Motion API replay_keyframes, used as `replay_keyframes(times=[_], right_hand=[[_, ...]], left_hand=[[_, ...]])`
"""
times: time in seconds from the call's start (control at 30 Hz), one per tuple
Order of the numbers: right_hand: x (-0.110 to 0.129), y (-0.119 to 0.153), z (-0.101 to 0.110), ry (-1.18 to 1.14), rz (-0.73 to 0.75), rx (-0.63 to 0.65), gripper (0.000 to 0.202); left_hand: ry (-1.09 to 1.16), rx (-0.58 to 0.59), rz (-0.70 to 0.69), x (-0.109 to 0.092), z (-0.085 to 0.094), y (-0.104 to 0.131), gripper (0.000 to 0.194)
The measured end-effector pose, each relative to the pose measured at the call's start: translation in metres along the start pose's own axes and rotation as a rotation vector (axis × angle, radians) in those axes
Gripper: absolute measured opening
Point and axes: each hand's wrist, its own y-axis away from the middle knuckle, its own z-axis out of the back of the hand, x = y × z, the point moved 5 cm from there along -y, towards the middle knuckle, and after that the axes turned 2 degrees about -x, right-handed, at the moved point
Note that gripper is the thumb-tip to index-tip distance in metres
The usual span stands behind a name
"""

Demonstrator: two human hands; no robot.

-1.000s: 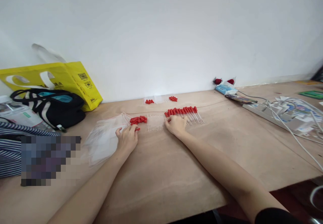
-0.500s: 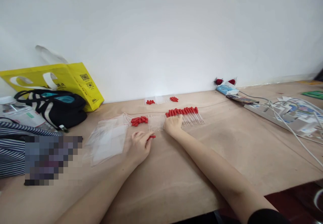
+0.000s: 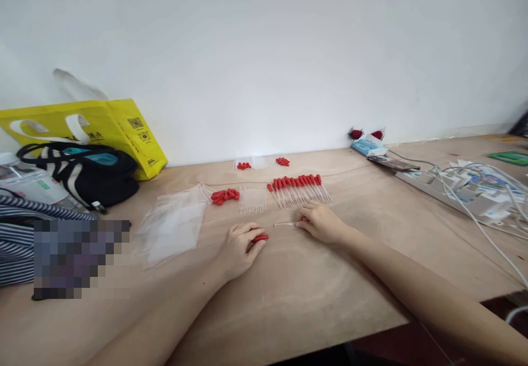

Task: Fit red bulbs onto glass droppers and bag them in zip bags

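Note:
Pinched in my left hand (image 3: 244,247) is a red rubber bulb (image 3: 260,238), pointing right. My right hand (image 3: 319,222) holds a thin clear tube (image 3: 284,224) by its right end, its free end toward the bulb; the two are apart. Behind my right hand lies a row of clear tubes with red bulbs (image 3: 299,189). To its left are bare clear tubes (image 3: 253,200) side by side, then a pile of loose red bulbs (image 3: 225,196). Clear plastic bags (image 3: 177,228) lie left of the pile.
Bags with red bulbs (image 3: 259,162) lie by the wall. A yellow bag (image 3: 136,135), a black bag (image 3: 103,179) and striped cloth (image 3: 16,239) fill the left. At right are a power strip (image 3: 454,192), cables, a blue packet (image 3: 369,146) and a green object (image 3: 509,158).
My right hand has come away from the row toward me, now with a clear tube in it. My left hand has moved right and nearer with the red bulb.

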Motion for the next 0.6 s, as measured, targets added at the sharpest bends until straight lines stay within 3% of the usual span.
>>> replay_keyframes(times=[0.2, 0.37, 0.6], right_hand=[[0.002, -0.002, -0.004, -0.156, 0.038, -0.15, 0.032], [0.006, 0.002, -0.014, -0.109, 0.017, -0.214, 0.016], [0.022, 0.008, -0.006, -0.097, -0.036, -0.296, 0.014]], left_hand=[[-0.045, 0.021, 0.065, 0.005, -0.002, -0.002, 0.022], [-0.039, -0.034, 0.048, 0.004, 0.0, -0.004, 0.019], [-0.033, -0.123, 0.029, 0.0, 0.007, -0.004, 0.017]])
